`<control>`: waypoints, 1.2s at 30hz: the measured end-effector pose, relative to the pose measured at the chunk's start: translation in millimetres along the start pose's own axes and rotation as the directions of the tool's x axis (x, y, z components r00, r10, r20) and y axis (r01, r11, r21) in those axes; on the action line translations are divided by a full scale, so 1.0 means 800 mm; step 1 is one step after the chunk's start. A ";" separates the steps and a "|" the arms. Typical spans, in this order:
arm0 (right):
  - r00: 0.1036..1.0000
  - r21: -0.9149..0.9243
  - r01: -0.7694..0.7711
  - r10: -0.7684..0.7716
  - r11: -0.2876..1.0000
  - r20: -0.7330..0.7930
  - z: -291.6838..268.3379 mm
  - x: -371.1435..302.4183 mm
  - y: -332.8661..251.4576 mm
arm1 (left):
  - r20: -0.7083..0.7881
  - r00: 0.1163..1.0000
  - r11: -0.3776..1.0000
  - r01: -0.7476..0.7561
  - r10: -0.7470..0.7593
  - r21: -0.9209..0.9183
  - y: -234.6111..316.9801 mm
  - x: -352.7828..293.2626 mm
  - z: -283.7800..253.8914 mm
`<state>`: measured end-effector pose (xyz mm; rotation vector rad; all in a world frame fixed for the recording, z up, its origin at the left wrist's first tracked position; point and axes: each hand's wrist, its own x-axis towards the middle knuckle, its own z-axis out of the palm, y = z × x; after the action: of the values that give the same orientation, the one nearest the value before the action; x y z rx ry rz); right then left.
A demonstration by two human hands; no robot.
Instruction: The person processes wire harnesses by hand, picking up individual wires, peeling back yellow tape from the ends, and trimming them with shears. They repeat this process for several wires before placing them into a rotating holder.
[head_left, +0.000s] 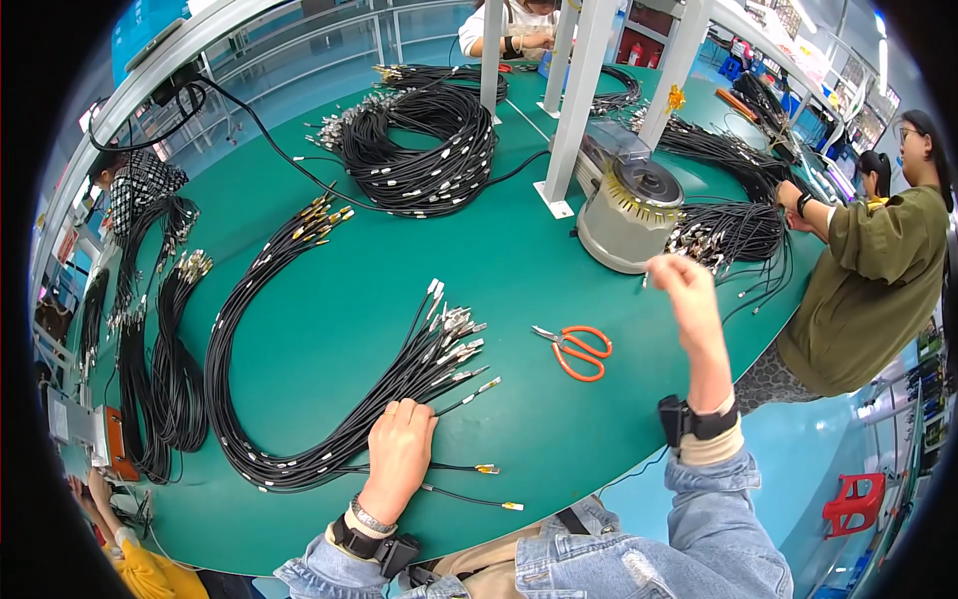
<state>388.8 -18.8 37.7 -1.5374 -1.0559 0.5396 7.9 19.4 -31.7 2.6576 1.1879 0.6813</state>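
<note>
My left hand (399,446) is closed at the near end of a long curved bundle of black cables (329,449). A single black cable (467,397) with a white tag comes out beside its fingers. Two more cable ends with yellowish connectors (487,469) stick out to the right below the hand. My right hand (687,290) is raised in a pinch just in front of a round parts feeder (624,225). A tiny pale piece (646,282) shows at its fingertips, too small to name. Between the hands lie orange-handled snips (575,351), untouched, blades toward the upper left.
A large coil of black cables (424,150) sits at the back. More bundles hang over the left edge (165,369) and lie at the right (743,235), where a person in a green top (883,280) handles them. White posts (574,110) rise by the feeder. A red stool (855,504) stands on the floor.
</note>
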 end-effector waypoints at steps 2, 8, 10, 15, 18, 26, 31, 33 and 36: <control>0.981 -0.063 0.061 -0.072 0.996 -0.179 -0.036 0.036 0.021 | 0.023 1.000 1.000 -0.011 0.011 0.007 -0.001 0.003 -0.002; 0.942 -0.012 -0.216 0.205 0.976 -0.267 -0.083 0.110 0.025 | -0.012 1.000 0.995 -0.005 0.004 -0.102 -0.001 0.003 -0.008; 0.921 0.006 -0.322 0.314 0.947 -0.232 -0.082 0.120 0.024 | 0.059 0.992 0.955 0.120 -0.108 -0.271 -0.003 0.000 -0.009; 0.956 0.009 -0.283 0.283 0.959 -0.080 -0.089 0.136 0.044 | 0.132 0.972 0.863 0.235 -0.196 -0.448 0.012 0.009 -0.018; 0.963 0.016 -0.261 0.261 0.965 -0.067 -0.095 0.141 0.051 | 0.124 0.976 0.859 0.219 -0.182 -0.463 0.015 0.011 -0.016; 0.948 0.465 -0.262 0.316 0.846 -0.043 -0.099 0.135 0.015 | 0.075 0.987 0.847 0.158 -0.140 -0.508 0.021 0.019 -0.015; 0.994 0.522 -0.104 0.072 0.846 0.081 -0.031 0.056 -0.026 | 0.085 0.981 0.806 0.193 -0.175 -0.559 0.028 0.023 -0.018; 0.991 0.485 -0.056 -0.010 0.872 0.132 0.020 0.008 -0.039 | 0.049 0.983 0.809 0.175 -0.179 -0.562 0.028 0.022 -0.021; 0.973 0.488 -0.196 0.107 0.851 0.204 0.100 -0.062 -0.055 | -0.016 0.984 0.806 0.137 -0.178 -0.576 0.030 0.024 -0.017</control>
<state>285.3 -19.6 48.1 -1.1205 -0.8308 0.9912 28.6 16.8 -5.4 2.0218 0.9981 0.9333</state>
